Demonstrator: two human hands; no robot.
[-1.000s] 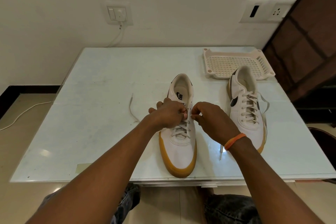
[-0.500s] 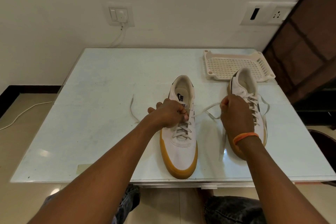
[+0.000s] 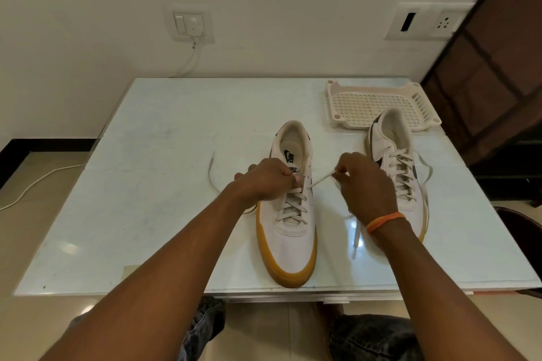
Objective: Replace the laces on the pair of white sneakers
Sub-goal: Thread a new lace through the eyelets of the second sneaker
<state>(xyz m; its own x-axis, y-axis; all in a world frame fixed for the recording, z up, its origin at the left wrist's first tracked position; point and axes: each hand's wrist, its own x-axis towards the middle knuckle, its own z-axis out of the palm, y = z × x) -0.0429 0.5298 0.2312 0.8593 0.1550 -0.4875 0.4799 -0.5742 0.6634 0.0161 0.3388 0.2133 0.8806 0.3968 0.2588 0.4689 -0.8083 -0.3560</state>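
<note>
Two white sneakers with tan soles stand on the table. The nearer sneaker (image 3: pixel 290 231) is in the middle, toe toward me, laced partway up. My left hand (image 3: pixel 265 179) grips its upper left side at the eyelets. My right hand (image 3: pixel 366 184) pinches the white lace (image 3: pixel 321 179), which runs taut from the shoe's right eyelet. The lace's loose tail (image 3: pixel 356 239) hangs under my right wrist. The other lace end (image 3: pixel 211 173) curls on the table to the left. The second sneaker (image 3: pixel 396 161) stands laced at the right, partly behind my right hand.
A cream perforated plastic tray (image 3: pixel 352 105) lies at the table's back right, behind the second sneaker. The pale glass table (image 3: pixel 164 184) has its front edge close to my knees. A dark wooden door frame rises at the right. A white cable trails over the floor at the left.
My right hand pulled the lace out to the right, then came back closer to the near sneaker, still pinching it. My left hand stayed on the shoe.
</note>
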